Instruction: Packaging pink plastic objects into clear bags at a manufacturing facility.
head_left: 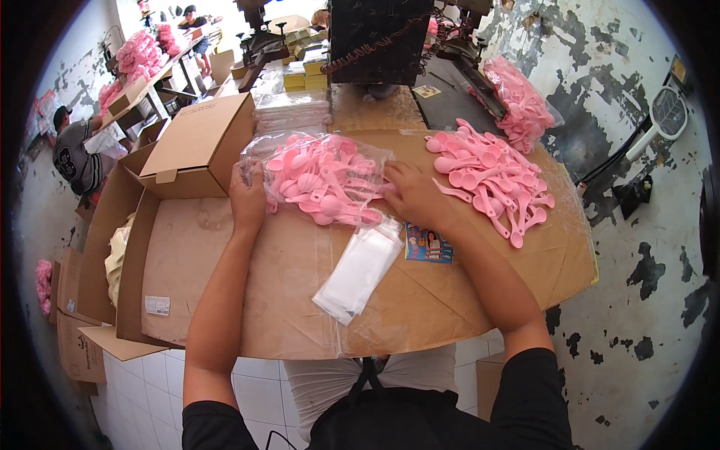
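Observation:
A clear plastic bag (259, 148) full of pink spoons and forks (322, 180) lies on the cardboard-covered table in front of me. My left hand (249, 199) is closed on the bag's left edge. At its right end, the fingers of my right hand (411, 193) are bent onto the plastic beside some pink handles; the fingertips are partly hidden. A loose heap of pink spoons (495, 169) spreads to the right of that hand. Between my forearms rests a stack of flat clear plastic sleeves (360, 270), and a colourful printed card (427, 244) lies by my right wrist.
Cardboard boxes (199, 142) stand on the left, one closed. Behind the bag are stacked clear packets (292, 112) and a dark machine panel (379, 41). Another bag of pink pieces (517, 105) sits at the back right, near a peeling wall (600, 60). Other people are farther off at left.

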Demonstrator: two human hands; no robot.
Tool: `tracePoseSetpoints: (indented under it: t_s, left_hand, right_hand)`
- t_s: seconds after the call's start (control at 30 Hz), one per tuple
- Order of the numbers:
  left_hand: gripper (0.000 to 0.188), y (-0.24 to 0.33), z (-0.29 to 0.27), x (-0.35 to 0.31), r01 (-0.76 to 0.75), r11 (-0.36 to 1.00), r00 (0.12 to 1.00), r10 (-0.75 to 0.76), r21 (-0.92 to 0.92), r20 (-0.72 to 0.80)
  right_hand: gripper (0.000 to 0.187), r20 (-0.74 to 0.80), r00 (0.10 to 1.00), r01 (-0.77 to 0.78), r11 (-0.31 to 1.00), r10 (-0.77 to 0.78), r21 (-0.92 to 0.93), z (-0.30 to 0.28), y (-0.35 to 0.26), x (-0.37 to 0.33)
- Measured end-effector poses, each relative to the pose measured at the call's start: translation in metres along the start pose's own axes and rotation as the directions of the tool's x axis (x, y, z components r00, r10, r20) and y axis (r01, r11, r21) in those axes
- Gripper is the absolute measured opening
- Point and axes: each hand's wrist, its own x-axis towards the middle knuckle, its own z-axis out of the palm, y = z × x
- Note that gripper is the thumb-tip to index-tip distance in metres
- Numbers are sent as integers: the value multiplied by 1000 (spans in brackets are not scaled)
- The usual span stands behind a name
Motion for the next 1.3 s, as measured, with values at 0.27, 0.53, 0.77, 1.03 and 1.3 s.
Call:
tracePoseSetpoints:
  t_s: [0.27,0.53,0.77,1.03,1.3]
  left_hand:
    - [28,0,1,1,-6,1000,1000,6,-7,4]
    - [28,-5,-4,1,17,1000,1000,-17,-26,16]
    - [25,-2,4,3,-32,999,999,32,16,-4]
    - [28,1,0,0,-53,998,995,56,-37,80]
    - [34,-6,5,1,-122,987,981,136,-108,139]
  right_hand:
    - [25,105,975,-204,976,196,72,-17,3,0]
    - [20,-169,982,-66,994,80,88,-61,10,6]
    - [27,-426,833,-402,915,352,-32,-104,69,-22]
    - [28,-85,993,-63,978,81,198,-9,5,8]
    - [24,89,986,-155,980,144,128,1,0,11]
